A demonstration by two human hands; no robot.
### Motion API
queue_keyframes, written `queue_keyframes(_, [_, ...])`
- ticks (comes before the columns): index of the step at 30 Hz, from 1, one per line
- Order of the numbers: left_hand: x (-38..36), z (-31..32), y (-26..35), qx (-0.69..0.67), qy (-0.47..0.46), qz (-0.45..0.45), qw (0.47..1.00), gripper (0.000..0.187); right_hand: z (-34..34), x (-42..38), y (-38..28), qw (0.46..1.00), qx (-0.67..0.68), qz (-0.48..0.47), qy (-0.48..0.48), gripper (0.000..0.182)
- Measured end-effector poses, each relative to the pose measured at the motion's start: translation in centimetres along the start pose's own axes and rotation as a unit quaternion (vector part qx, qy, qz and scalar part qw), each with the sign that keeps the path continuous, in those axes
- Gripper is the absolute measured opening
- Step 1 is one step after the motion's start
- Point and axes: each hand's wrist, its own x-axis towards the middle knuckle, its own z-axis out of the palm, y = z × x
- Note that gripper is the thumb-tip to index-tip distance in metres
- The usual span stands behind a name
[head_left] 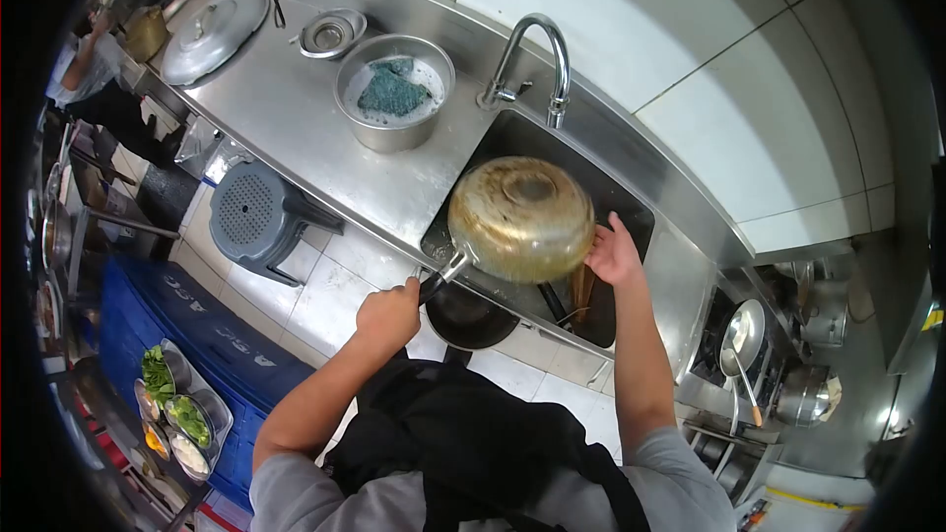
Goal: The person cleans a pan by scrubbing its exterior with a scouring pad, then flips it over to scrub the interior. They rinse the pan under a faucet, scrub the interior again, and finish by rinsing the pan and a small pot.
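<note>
Pan (522, 219) between both hands (391, 314).

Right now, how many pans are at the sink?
2. The upturned pan is over the sink, its handle in your left hand, your right hand at its side; the dark pan is below the sink's front edge. Others may be hidden under the upturned pan.

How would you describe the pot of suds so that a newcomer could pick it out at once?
From the curved faucet, look left along the steel counter. A round metal pot stands there. Unlike the small dishes and domed lid beyond it, it holds white suds and a blue-green cloth.
</note>
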Motion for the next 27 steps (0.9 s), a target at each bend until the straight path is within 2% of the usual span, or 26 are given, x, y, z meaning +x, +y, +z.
queue_keyframes(1, [-0.3,0.0,-0.4,0.023,0.023,0.012,0.999,0.022,0.2,1.8,-0.1,0.989,0.072,0.083,-0.103,0.061])
queue_keyframes(2, [-0.5,0.5,-0.9,0.029,0.026,0.007,0.999,0.022,0.2,3.2,0.8,0.988,0.073,0.085,-0.11,0.061])
queue_keyframes(4, [-0.8,0.7,-1.5,0.036,0.068,0.018,0.997,0.031,1.2,5.8,2.2,0.994,0.054,0.082,-0.036,0.054])
queue_keyframes(5, [-0.8,0.4,-1.5,0.039,0.076,0.01,0.996,0.031,1.7,6.3,2.7,0.994,0.05,0.083,-0.047,0.054])
queue_keyframes(7, [-0.9,-1.4,0.5,-0.058,0.04,0.015,0.997,0.043,2.6,5.6,4.6,0.986,0.156,0.002,-0.052,0.05])
queue_keyframes(8, [-0.4,-2.9,1.7,-0.145,0.006,-0.042,0.988,0.053,3.3,5.2,5.1,0.985,0.164,-0.013,-0.06,0.047])
queue_keyframes(9, [0.7,-3.3,1.9,-0.144,0.013,-0.045,0.988,0.053,3.5,5.3,5.1,0.984,0.162,-0.014,-0.068,0.047])
queue_keyframes(11, [2.9,-2.6,1.8,-0.303,-0.04,-0.083,0.948,0.055,3.4,6.1,5.0,0.991,0.112,0.013,-0.073,0.039])
queue_keyframes(12, [3.3,-2.1,2.0,-0.243,-0.023,0.002,0.97,0.047,3.5,6.3,4.8,0.993,0.087,0.027,-0.073,0.039])
queue_keyframes(15, [3.8,-0.7,2.4,-0.158,-0.052,0.026,0.986,0.038,7.1,7.1,2.8,0.993,0.108,0.008,-0.045,0.042])
queue_keyframes(16, [3.2,-0.8,2.6,-0.122,-0.035,0.015,0.992,0.038,7.9,7.0,2.2,0.993,0.109,0.007,-0.053,0.042])
queue_keyframes(18, [1.9,-2.0,2.7,-0.071,-0.042,0.004,0.997,0.037,9.0,6.9,1.4,0.976,0.217,-0.006,-0.029,0.044])
queue_keyframes(19, [1.4,-2.5,2.7,-0.024,-0.054,-0.002,0.998,0.037,7.1,7.7,0.9,0.975,0.218,-0.003,-0.036,0.044])
queue_keyframes(20, [0.9,-2.4,2.5,0.008,-0.044,0.025,0.999,0.033,3.4,9.4,0.3,0.963,0.253,-0.001,-0.089,0.045])
queue_keyframes(21, [0.6,-1.9,2.2,0.043,-0.012,0.052,0.998,0.034,1.3,10.1,0.7,0.948,0.288,0.001,-0.139,0.046])
queue_keyframes(23, [0.0,-2.9,2.5,0.112,0.046,0.092,0.988,0.036,2.6,4.3,-0.2,0.97,0.214,-0.016,-0.111,0.051])
queue_keyframes(24, [-0.2,-3.5,1.9,0.113,0.05,0.089,0.988,0.036,1.0,4.8,0.5,0.97,0.212,-0.016,-0.115,0.051])
queue_keyframes(26, [-0.2,-5.0,0.6,0.175,0.158,0.178,0.955,0.041,-4.1,8.2,1.5,0.964,0.159,-0.017,-0.211,0.047])
queue_keyframes(27, [-0.2,-5.3,0.4,0.177,0.162,0.176,0.955,0.041,-2.8,7.0,1.3,0.964,0.156,-0.018,-0.215,0.047])
